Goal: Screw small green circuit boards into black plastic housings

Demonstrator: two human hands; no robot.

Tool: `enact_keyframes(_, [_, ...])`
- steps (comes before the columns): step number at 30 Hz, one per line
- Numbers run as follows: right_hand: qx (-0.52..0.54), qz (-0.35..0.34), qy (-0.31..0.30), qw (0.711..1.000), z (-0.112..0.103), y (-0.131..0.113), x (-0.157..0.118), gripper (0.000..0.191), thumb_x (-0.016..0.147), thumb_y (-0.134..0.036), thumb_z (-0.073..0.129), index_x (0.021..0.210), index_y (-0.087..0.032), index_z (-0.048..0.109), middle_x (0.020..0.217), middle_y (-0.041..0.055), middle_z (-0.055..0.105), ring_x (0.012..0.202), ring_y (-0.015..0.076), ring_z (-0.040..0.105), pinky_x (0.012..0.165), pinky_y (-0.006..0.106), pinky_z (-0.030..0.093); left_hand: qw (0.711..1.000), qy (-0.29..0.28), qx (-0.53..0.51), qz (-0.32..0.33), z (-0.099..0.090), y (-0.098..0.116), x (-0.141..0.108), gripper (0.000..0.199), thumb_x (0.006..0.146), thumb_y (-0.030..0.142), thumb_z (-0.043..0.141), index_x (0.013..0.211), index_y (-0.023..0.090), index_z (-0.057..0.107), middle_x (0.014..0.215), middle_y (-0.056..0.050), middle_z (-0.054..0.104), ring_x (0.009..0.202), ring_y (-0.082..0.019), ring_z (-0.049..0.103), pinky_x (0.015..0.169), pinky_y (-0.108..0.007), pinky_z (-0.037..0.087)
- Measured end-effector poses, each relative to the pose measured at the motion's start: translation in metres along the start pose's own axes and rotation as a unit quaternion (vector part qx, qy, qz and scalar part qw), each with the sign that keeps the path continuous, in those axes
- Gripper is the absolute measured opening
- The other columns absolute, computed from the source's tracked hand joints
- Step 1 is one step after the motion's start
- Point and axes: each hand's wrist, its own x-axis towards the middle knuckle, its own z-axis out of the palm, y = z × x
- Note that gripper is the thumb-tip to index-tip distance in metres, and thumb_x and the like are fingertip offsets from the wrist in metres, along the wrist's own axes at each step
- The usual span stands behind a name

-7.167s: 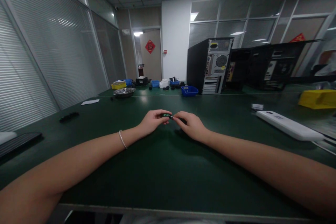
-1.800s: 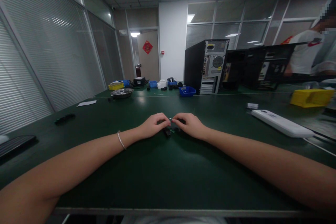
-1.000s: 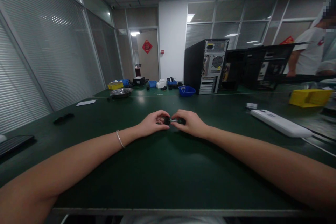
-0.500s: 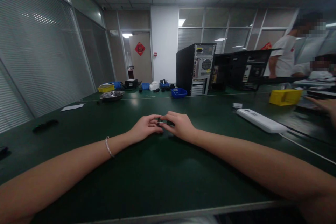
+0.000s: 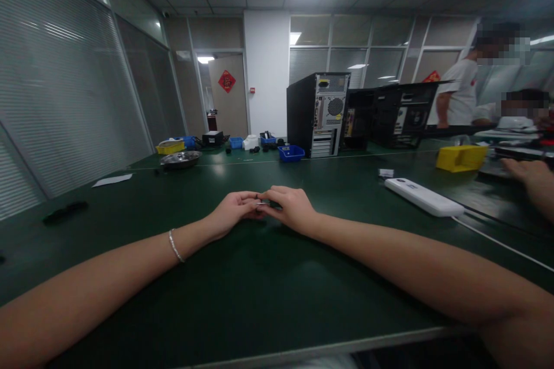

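My left hand [image 5: 232, 212] and my right hand [image 5: 291, 207] meet over the middle of the green table [image 5: 259, 294]. Between their fingertips is a small object [image 5: 262, 203] with a thin, light edge; most of it is hidden, and I cannot make out what it is. The fingers of both hands are bent and closed around it. A silvery bracelet [image 5: 175, 245] circles my left wrist.
A white power strip [image 5: 424, 197] with cables lies right. Behind stand a blue tray [image 5: 291, 153], a black computer tower [image 5: 318, 115], a metal bowl [image 5: 180, 159] and a yellow bin [image 5: 462, 158]. Another person's hand [image 5: 532, 181] reaches in at the right edge.
The fingers of my left hand have shifted and drawn closer to my right hand, covering more of the small object. The view has turned slightly right. The other person's hand shows more.
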Motion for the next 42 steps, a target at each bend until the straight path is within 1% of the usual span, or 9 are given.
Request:
enact_keyframes(6, [-0.022, -0.012, -0.008, 1.0, 0.001, 0.001, -0.001, 0.029, 0.09, -0.038, 0.05, 0.115, -0.025, 0.059, 0.092, 0.0031, 0.065, 0.084, 0.0162, 0.059, 0.061, 0.023, 0.036, 0.999, 0.024, 0.013, 0.025, -0.003, -0.002, 0.003, 0.03, 0.077, 0.027, 0.067, 0.103, 0.012, 0.061, 0.097, -0.008, 0.066, 0.084, -0.017, 0.063, 0.08, -0.032, 0.049])
enact_keyframes(11, [-0.033, -0.006, -0.018, 0.999, 0.002, 0.0, 0.0, 0.032, 0.089, -0.035, 0.05, 0.12, -0.026, 0.057, 0.092, 0.0037, 0.066, 0.084, 0.0167, 0.059, 0.062, 0.023, 0.037, 0.997, 0.021, 0.052, 0.047, 0.0, 0.001, 0.001, 0.028, 0.078, 0.029, 0.065, 0.101, 0.013, 0.061, 0.098, -0.007, 0.066, 0.089, -0.019, 0.062, 0.081, -0.033, 0.049])
enact_keyframes(14, [-0.022, -0.01, -0.028, 0.999, 0.003, 0.0, -0.001, 0.039, 0.089, -0.034, 0.051, 0.127, -0.028, 0.051, 0.095, 0.0036, 0.067, 0.085, 0.0171, 0.06, 0.064, 0.023, 0.039, 0.996, 0.029, 0.061, 0.055, -0.001, 0.001, 0.001, 0.031, 0.077, 0.028, 0.067, 0.103, 0.013, 0.06, 0.101, -0.008, 0.066, 0.095, -0.02, 0.061, 0.085, -0.035, 0.048])
enact_keyframes(18, [0.001, -0.008, -0.039, 0.999, 0.004, -0.001, -0.002, 0.047, 0.089, -0.034, 0.05, 0.135, -0.03, 0.042, 0.103, 0.003, 0.068, 0.088, 0.0178, 0.062, 0.067, 0.024, 0.041, 0.995, 0.056, 0.058, 0.066, -0.006, -0.001, 0.003, 0.031, 0.075, 0.026, 0.069, 0.102, 0.013, 0.06, 0.096, -0.007, 0.068, 0.091, -0.019, 0.063, 0.087, -0.036, 0.047])
enact_keyframes(22, [0.021, 0.003, -0.04, 0.999, 0.002, -0.002, -0.003, 0.05, 0.088, -0.033, 0.05, 0.137, -0.031, 0.039, 0.108, 0.0024, 0.068, 0.088, 0.0178, 0.063, 0.07, 0.025, 0.043, 0.995, 0.066, 0.046, 0.065, -0.01, -0.002, 0.006, 0.03, 0.074, 0.025, 0.069, 0.1, 0.013, 0.06, 0.092, -0.006, 0.069, 0.085, -0.019, 0.064, 0.084, -0.036, 0.048])
enact_keyframes(27, [0.051, 0.013, -0.036, 0.998, 0.001, -0.003, -0.004, 0.052, 0.086, -0.031, 0.052, 0.137, -0.031, 0.039, 0.109, 0.0018, 0.067, 0.087, 0.0168, 0.063, 0.073, 0.025, 0.044, 0.995, 0.051, 0.041, 0.08, -0.011, 0.002, 0.006, 0.025, 0.075, 0.026, 0.068, 0.096, 0.013, 0.062, 0.09, -0.006, 0.068, 0.087, -0.019, 0.063, 0.084, -0.037, 0.048])
enact_keyframes(31, [0.055, 0.023, -0.02, 0.998, 0.0, -0.001, -0.004, 0.054, 0.085, -0.03, 0.053, 0.137, -0.029, 0.039, 0.106, 0.0026, 0.068, 0.083, 0.0167, 0.064, 0.072, 0.026, 0.045, 0.992, 0.046, 0.078, 0.089, -0.008, 0.005, 0.004, 0.031, 0.081, 0.035, 0.061, 0.104, 0.014, 0.064, 0.093, -0.007, 0.067, 0.089, -0.019, 0.06, 0.084, -0.034, 0.046])
enact_keyframes(35, [0.056, 0.028, -0.014, 0.998, 0.001, -0.001, -0.004, 0.05, 0.085, -0.031, 0.053, 0.134, -0.027, 0.044, 0.102, 0.0026, 0.069, 0.081, 0.0169, 0.064, 0.071, 0.026, 0.045, 0.985, 0.093, 0.095, 0.105, -0.011, 0.003, 0.006, 0.04, 0.083, 0.041, 0.057, 0.112, 0.014, 0.062, 0.09, -0.006, 0.065, 0.082, -0.017, 0.056, 0.078, -0.03, 0.044])
enact_keyframes(42, [0.077, 0.038, -0.008, 0.996, 0.004, 0.002, -0.005, 0.044, 0.086, -0.031, 0.053, 0.129, -0.026, 0.049, 0.105, 0.0028, 0.069, 0.083, 0.0163, 0.065, 0.071, 0.025, 0.045, 0.972, 0.176, 0.08, 0.129, -0.026, -0.004, 0.015, 0.044, 0.079, 0.047, 0.059, 0.105, 0.012, 0.066, 0.081, -0.006, 0.062, 0.073, -0.015, 0.052, 0.068, -0.026, 0.041])
